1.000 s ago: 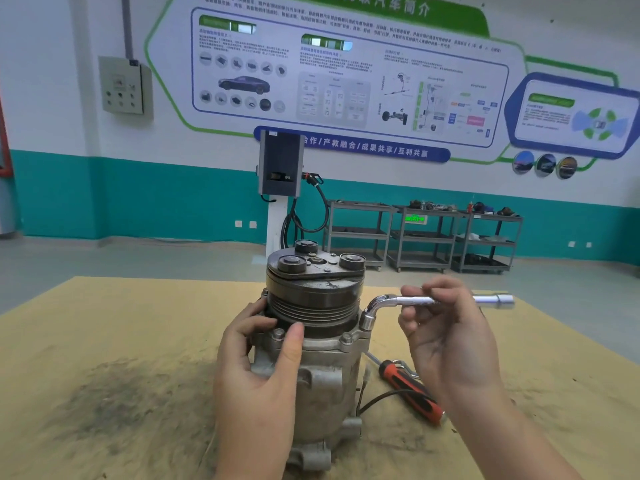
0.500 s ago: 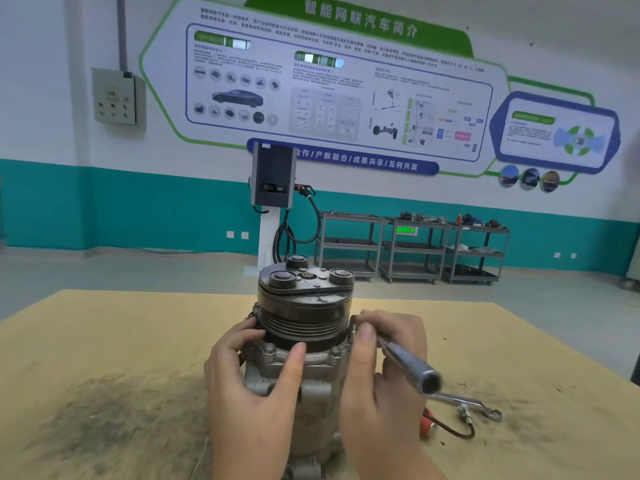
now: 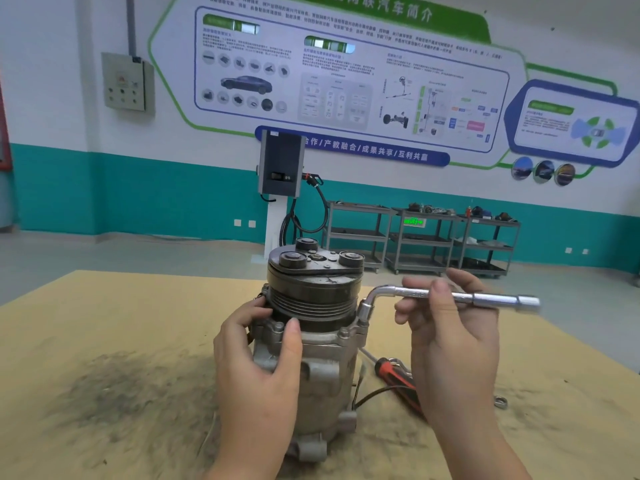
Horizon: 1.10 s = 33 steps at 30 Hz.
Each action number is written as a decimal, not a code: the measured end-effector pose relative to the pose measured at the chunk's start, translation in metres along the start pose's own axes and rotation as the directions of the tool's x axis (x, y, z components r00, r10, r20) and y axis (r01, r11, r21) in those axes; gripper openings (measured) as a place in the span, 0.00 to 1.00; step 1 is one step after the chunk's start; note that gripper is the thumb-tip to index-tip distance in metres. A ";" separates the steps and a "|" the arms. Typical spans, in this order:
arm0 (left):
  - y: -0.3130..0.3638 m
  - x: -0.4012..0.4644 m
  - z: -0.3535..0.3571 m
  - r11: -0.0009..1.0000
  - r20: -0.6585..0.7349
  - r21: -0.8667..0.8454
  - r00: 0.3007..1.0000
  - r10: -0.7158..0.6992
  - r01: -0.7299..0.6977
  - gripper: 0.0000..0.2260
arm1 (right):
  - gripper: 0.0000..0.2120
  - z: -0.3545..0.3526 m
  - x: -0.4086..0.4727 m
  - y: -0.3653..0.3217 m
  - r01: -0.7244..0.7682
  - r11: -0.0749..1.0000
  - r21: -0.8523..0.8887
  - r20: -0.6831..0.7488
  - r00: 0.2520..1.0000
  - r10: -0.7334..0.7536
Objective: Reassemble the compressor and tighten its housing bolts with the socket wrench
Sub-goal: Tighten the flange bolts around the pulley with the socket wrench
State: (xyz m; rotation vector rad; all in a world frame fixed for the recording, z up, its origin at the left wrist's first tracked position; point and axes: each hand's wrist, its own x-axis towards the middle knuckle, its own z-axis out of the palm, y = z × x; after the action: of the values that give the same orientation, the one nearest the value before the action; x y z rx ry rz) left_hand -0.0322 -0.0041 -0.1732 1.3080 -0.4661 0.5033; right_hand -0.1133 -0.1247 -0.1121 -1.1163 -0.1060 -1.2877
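Observation:
The grey metal compressor stands upright on the table, its dark grooved pulley on top. My left hand grips the housing just under the pulley, thumb across the front. A chrome L-shaped socket wrench has its short end down on a housing bolt at the compressor's right shoulder. Its long arm points right, level. My right hand holds that arm with curled fingers.
The yellow-brown table has a dark grease smear at the left. A red and black screwdriver, a thin black wire and a small spanner end lie right of the compressor. Shelving carts and a charging post stand far behind.
The wrench's long arm has swung from pointing toward me back round to the right, my right hand moving with it. My left hand has kept its grip on the housing.

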 end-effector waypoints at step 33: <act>0.008 0.064 -0.057 0.981 0.502 -0.018 0.850 -0.160 0.196 0.14 | 0.07 0.001 -0.022 0.016 0.430 0.861 -0.271 0.205 0.900 -0.384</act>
State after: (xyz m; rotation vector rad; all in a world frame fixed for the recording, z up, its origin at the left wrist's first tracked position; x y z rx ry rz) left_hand 0.0169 0.0588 -0.1407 1.3967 -0.7747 -0.0198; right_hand -0.1076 -0.1103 -0.1348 -1.5166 -0.2682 -1.6398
